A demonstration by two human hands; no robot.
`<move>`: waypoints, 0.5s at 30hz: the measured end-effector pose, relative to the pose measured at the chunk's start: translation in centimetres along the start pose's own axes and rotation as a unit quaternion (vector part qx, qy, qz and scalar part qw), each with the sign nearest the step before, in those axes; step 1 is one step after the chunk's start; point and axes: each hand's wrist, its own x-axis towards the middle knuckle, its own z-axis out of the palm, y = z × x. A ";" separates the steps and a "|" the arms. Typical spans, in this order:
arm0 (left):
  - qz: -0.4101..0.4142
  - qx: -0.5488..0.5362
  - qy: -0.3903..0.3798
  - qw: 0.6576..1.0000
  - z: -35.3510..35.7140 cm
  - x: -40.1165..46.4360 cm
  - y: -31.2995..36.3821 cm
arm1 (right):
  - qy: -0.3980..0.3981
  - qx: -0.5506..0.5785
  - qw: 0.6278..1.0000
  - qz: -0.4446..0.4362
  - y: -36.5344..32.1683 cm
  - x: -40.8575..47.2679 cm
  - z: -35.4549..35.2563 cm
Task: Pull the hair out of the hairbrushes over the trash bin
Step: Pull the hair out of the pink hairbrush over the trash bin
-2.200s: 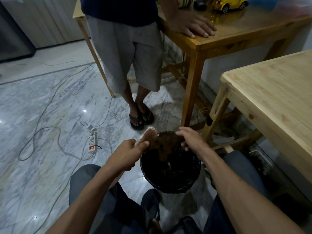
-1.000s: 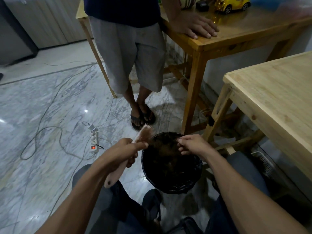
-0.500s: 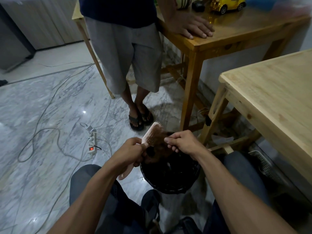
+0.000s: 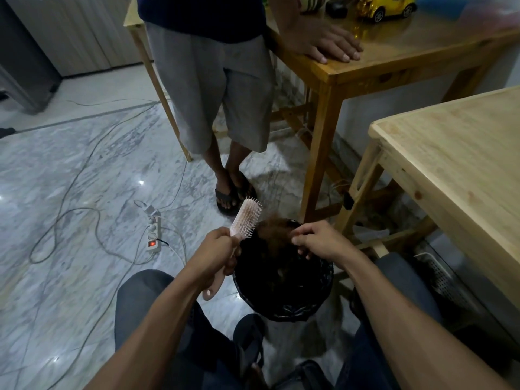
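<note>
My left hand (image 4: 216,250) grips a pink hairbrush (image 4: 245,219) by its handle, the bristled head tilted up and away at the left rim of the bin. A clump of brown hair (image 4: 271,230) hangs between the brush and my right hand (image 4: 316,239), whose fingers pinch it. Both hands are over a round black trash bin (image 4: 284,305) lined with a dark bag, which stands on the floor between my knees.
A person in grey shorts and sandals (image 4: 230,197) stands just beyond the bin, one hand on a wooden table (image 4: 394,63) with a yellow toy car (image 4: 385,8). A pale wooden table (image 4: 455,170) is at my right. A power strip (image 4: 153,230) and cables lie on the marble floor at left.
My right hand has drawn back to the right from the brush head, pulling the hair off with it. The brush has turned so its bristles face up and right.
</note>
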 end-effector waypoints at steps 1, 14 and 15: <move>0.001 0.003 -0.002 1.000 0.0 0.0 0.2 | -0.016 -0.014 1.000 0.011 -0.2 -0.1 -0.2; 0.029 0.066 -0.083 0.994 2.0 -1.3 0.8 | 0.020 0.181 0.982 -0.056 -1.9 0.8 1.5; 0.033 0.079 -0.080 0.993 2.0 -1.4 0.9 | 0.042 0.174 0.982 -0.055 -1.7 1.0 1.4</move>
